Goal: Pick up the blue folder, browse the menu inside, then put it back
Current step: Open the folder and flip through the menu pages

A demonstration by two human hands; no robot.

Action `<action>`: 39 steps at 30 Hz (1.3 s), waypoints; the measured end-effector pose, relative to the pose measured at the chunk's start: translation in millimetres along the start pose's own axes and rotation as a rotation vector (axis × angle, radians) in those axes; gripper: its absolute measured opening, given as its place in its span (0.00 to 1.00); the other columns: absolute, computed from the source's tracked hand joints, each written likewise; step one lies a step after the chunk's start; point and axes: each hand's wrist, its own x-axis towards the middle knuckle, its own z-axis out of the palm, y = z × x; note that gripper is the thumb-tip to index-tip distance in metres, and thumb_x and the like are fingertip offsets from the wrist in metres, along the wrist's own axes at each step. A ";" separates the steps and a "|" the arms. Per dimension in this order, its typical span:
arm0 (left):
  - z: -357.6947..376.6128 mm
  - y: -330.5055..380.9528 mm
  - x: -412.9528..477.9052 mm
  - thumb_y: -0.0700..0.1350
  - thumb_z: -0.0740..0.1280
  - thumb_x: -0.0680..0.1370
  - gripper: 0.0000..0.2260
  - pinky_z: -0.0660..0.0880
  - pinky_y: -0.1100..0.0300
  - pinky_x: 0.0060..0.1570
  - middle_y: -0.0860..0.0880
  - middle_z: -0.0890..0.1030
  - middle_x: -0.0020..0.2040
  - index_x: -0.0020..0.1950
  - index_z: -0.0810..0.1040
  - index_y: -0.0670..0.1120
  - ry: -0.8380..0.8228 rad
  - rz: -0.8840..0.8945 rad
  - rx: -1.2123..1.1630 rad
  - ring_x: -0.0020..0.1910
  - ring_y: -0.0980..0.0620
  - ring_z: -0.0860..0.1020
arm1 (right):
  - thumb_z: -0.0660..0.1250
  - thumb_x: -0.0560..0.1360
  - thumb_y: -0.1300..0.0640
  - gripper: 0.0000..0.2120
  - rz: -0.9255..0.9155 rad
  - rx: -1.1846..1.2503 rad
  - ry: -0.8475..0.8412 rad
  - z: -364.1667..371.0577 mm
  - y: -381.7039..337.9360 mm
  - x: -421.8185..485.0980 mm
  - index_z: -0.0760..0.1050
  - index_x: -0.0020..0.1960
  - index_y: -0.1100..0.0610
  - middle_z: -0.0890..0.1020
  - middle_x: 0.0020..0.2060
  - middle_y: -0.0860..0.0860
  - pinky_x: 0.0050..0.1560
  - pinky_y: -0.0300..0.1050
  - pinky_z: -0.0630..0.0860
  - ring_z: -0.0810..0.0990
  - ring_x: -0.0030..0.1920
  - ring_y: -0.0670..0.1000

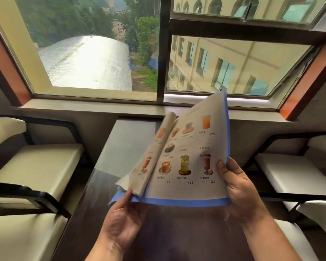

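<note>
Hands: left hand (120, 215) pinches the blue folder (177, 201) at its lower left; right hand (239, 189) clamps its right edge.
Folder: open, raised above the worktop (124, 144).
Menu (194, 147): drink photos, prices ¥25, ¥35, ¥32.

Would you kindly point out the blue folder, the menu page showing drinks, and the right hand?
blue folder (177, 202): head view, bottom blue edge.
menu page (196, 151): head view, middle of the open right page.
right hand (239, 189): head view, back of the hand.
</note>
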 end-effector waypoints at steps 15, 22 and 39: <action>-12.0 30.3 -0.7 0.38 0.63 0.78 0.26 0.75 0.21 0.60 0.41 0.81 0.74 0.76 0.78 0.52 -0.188 0.135 0.075 0.74 0.34 0.77 | 0.67 0.79 0.54 0.12 -0.092 -0.284 0.205 -2.5 18.3 5.2 0.86 0.59 0.47 0.90 0.56 0.58 0.45 0.55 0.88 0.90 0.54 0.61; -7.9 32.4 -1.8 0.40 0.64 0.77 0.22 0.77 0.26 0.60 0.37 0.81 0.73 0.70 0.83 0.49 -0.197 0.065 0.093 0.70 0.28 0.79 | 0.65 0.81 0.55 0.13 -0.071 -0.232 0.199 -3.4 19.0 1.5 0.86 0.59 0.49 0.90 0.56 0.57 0.44 0.55 0.89 0.90 0.54 0.60; -15.1 30.2 -9.0 0.42 0.68 0.80 0.19 0.82 0.31 0.57 0.42 0.83 0.72 0.69 0.83 0.57 -0.275 0.187 0.267 0.67 0.31 0.82 | 0.66 0.79 0.55 0.13 -0.032 -0.192 0.215 2.6 26.4 -8.7 0.87 0.57 0.48 0.89 0.57 0.59 0.49 0.65 0.87 0.89 0.56 0.62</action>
